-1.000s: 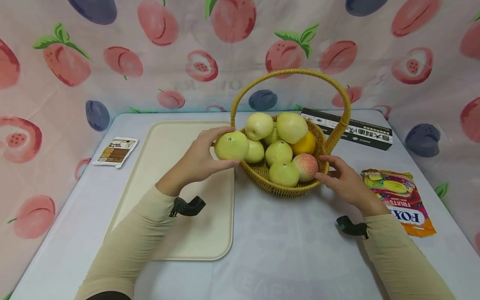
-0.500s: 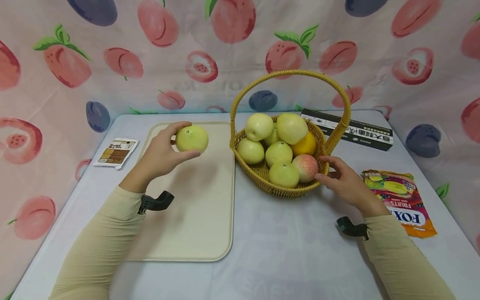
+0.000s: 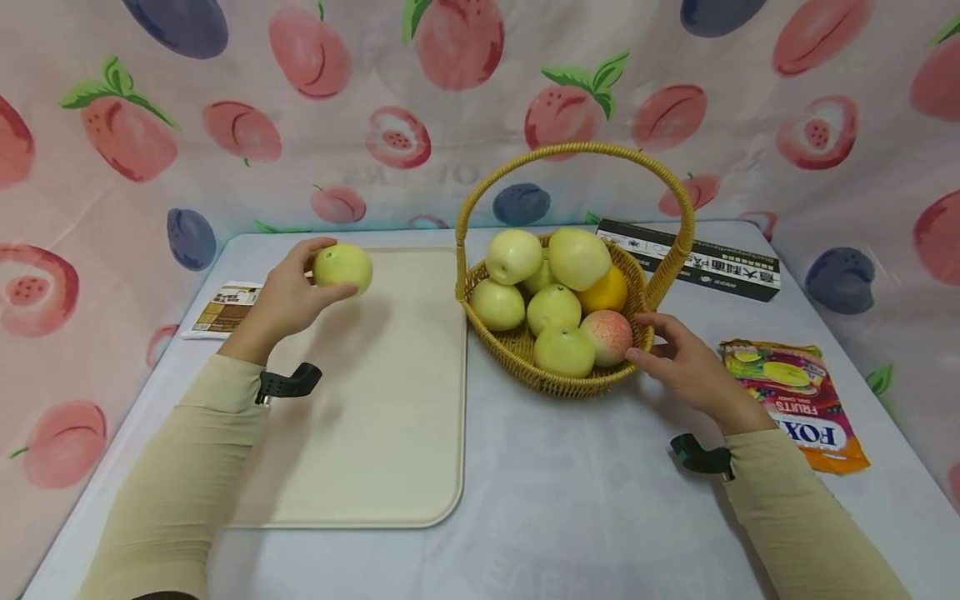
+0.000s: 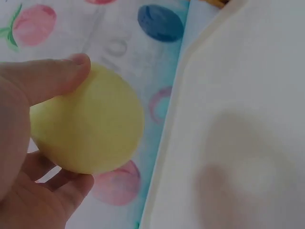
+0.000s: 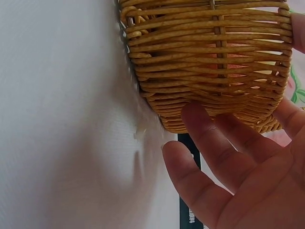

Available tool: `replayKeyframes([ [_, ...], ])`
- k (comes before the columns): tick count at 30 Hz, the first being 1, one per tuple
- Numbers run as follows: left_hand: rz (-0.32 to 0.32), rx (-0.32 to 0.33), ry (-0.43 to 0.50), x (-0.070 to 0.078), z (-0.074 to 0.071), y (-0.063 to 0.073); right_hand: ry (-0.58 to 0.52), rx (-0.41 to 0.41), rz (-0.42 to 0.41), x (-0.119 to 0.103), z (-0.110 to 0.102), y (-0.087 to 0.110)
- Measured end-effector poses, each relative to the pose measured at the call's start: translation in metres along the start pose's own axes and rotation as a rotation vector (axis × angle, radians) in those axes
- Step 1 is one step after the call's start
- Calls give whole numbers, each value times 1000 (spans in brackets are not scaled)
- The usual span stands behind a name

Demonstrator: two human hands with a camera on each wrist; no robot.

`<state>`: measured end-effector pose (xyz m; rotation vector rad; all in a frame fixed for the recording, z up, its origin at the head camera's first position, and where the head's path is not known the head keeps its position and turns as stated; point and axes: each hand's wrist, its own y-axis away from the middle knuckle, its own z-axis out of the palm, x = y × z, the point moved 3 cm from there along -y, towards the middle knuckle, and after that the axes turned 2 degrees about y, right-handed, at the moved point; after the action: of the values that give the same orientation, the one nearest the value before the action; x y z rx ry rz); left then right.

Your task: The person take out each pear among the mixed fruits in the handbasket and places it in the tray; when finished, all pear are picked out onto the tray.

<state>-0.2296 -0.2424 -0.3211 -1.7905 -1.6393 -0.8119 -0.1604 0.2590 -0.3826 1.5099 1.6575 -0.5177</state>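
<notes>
My left hand (image 3: pixel 288 292) holds a round yellow-green fruit (image 3: pixel 343 268) up over the far left part of a cream tray (image 3: pixel 390 417). In the left wrist view the thumb lies on one side of the fruit (image 4: pixel 95 124) and fingertips on the other. A yellow wicker basket (image 3: pixel 525 364) with a tall hooped handle stands right of the tray. It holds several pale green fruits (image 3: pixel 564 351), an orange (image 3: pixel 606 289) and a peach (image 3: pixel 608 336). My right hand (image 3: pixel 686 367) grips the basket's right rim; its fingers (image 5: pixel 209 136) reach along the outer wall.
Behind the basket lies a long black pasta box (image 3: pixel 712 271). A red and orange candy bag (image 3: pixel 798 400) lies to the right, partly behind the right wrist. A small white and brown packet (image 3: pixel 225 310) is left of the tray, partly covered by the left hand.
My left hand has carried the yellow-green fruit leftward from the basket's left edge to above the tray's far left. My right hand has stayed on the basket rim.
</notes>
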Motion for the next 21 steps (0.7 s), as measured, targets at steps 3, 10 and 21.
replayKeyframes([
  [3,-38,8,-3,-8,-3,-6,-1,-3,2,1,1,0],
  [10,-99,103,-21,-34,-10,-22,1,1,4,1,0,0],
  [21,-173,147,66,-69,-18,-33,3,-2,15,-1,0,0],
])
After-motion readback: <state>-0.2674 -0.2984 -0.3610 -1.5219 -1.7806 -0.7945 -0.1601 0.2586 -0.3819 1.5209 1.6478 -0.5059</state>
